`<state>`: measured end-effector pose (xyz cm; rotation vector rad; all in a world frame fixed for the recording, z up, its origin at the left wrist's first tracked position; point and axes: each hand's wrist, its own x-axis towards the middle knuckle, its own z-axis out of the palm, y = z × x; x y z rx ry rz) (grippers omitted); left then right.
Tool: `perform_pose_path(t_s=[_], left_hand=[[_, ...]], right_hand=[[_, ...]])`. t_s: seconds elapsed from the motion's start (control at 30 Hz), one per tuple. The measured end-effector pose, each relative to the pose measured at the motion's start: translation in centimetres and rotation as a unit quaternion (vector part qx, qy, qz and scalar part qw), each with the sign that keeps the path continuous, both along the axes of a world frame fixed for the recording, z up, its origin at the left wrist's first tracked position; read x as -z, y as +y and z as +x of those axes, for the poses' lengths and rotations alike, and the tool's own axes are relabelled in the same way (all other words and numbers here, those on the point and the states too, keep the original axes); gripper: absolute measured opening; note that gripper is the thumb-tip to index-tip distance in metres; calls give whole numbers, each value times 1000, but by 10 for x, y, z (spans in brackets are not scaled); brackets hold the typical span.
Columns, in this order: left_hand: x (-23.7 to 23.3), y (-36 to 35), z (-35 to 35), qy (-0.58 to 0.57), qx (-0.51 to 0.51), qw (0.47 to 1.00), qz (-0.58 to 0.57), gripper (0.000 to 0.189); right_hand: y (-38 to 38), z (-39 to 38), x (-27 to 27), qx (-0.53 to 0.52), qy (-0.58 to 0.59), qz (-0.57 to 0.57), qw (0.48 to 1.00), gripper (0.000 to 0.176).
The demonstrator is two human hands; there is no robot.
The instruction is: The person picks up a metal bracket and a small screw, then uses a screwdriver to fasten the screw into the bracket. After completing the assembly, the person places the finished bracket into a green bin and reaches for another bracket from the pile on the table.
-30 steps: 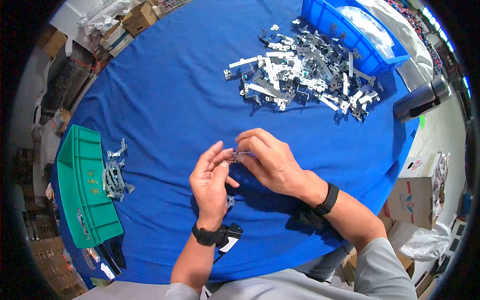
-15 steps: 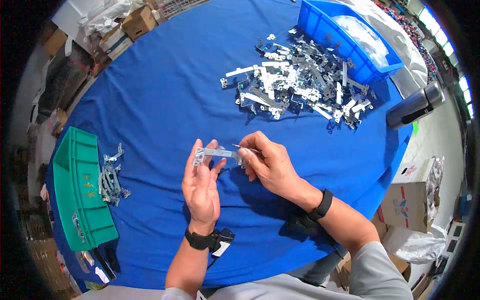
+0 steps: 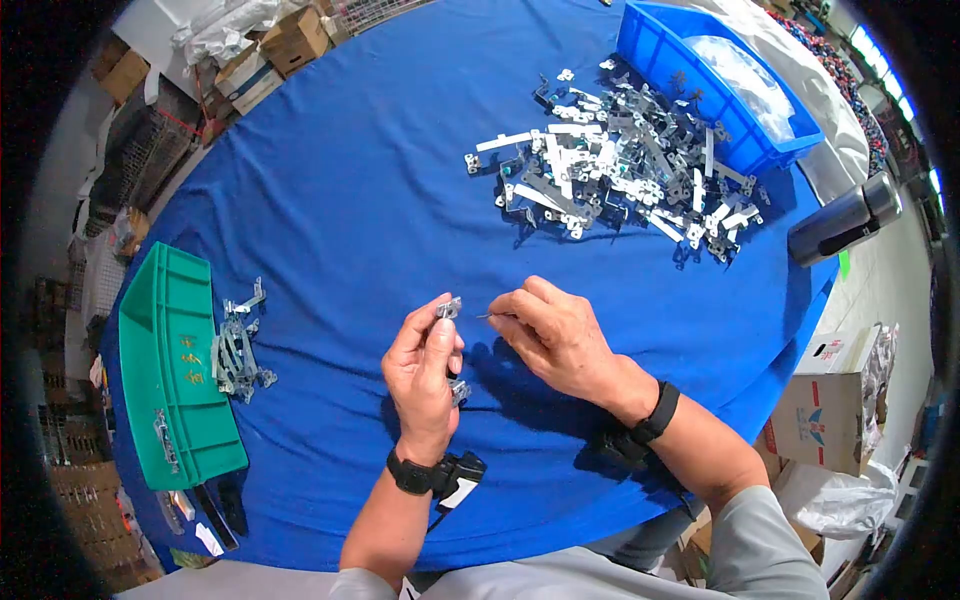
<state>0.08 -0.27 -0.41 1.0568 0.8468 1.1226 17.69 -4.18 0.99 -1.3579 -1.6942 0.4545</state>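
Observation:
My left hand (image 3: 420, 385) is closed around a small silver metal bracket (image 3: 449, 309). One end of the bracket sticks out above the thumb and the other below, by the heel of the hand; its middle is hidden. Just to the right, my right hand (image 3: 565, 340) pinches a thin, pointed metal tool (image 3: 484, 316), most of it covered by the fingers. The tool's tip points left towards the bracket, with a gap between them. Both hands are above the blue cloth (image 3: 330, 200).
A large pile of metal brackets (image 3: 620, 180) lies at the back right, beside a blue bin (image 3: 660, 50) holding clear plastic. Several brackets (image 3: 237, 350) lie by a green bin (image 3: 195, 440) on the left. A steel flask (image 3: 845, 222) and a carton (image 3: 820, 410) are at right.
My left hand has turned and closed, so the bracket that lay across its fingers now points up. My right hand has drawn away from the bracket's end, still pinching the tool.

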Motion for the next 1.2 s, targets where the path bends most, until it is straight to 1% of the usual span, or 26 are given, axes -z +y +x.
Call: perform_pose_path(t_s=[0.07, 0.17, 0.3, 0.37, 0.47, 0.6, 0.67, 0.73, 0.8, 0.83, 0.87, 0.93, 1.07, 1.13, 1.2], left_hand=[[0, -2, 1, 20, -13, 1000, -11, 26], [-4, -5, 3, 43, -1, 999, -14, 28], [-7, -10, 7, 60, -1, 998, 4, 27], [-5, -9, 4, 69, 19, 997, -1, 26], [-5, -10, 9, 37, 7, 999, 9, 23], [-7, -12, 11, 33, 3, 999, 10, 23], [-6, -12, 12, 56, -11, 996, 62, 24], [-3, -11, 10, 54, -12, 997, 61, 23], [4, -9, 7, 81, -16, 992, 100, 23], [2, -11, 8, 66, -10, 995, 67, 24], [-1, -12, 10, 65, -9, 996, 67, 24], [-5, -13, 13, 66, -22, 997, 31, 23], [-4, -12, 10, 71, -14, 997, 19, 23], [-3, -12, 10, 64, -27, 997, 12, 23], [-5, -12, 9, 68, -28, 997, 0, 23]], right_hand=[[1, -1, -2, 17, 0, 30, 999, 12], [2, -3, 2, 28, 14, 55, 998, 13], [2, -1, 3, 28, -9, 52, 998, 14], [1, -1, 4, 31, -32, 40, 998, 11], [1, -1, 6, 37, -41, 59, 997, 12], [1, 0, 5, 43, -73, 66, 994, 12], [1, -1, 5, 44, -78, 68, 994, 13], [1, -1, 7, 50, -84, 69, 993, 13], [1, -2, 7, 49, -81, 71, 993, 13], [2, -1, 8, 47, -74, 76, 993, 13], [1, -1, 9, 48, -75, 76, 993, 13], [1, 0, 11, 38, -92, 73, 992, 16], [-1, -2, 7, 30, -72, 51, 996, 18], [-1, -2, 4, 14, -39, 14, 999, 15], [0, -3, 6, 18, -43, 23, 999, 16]])
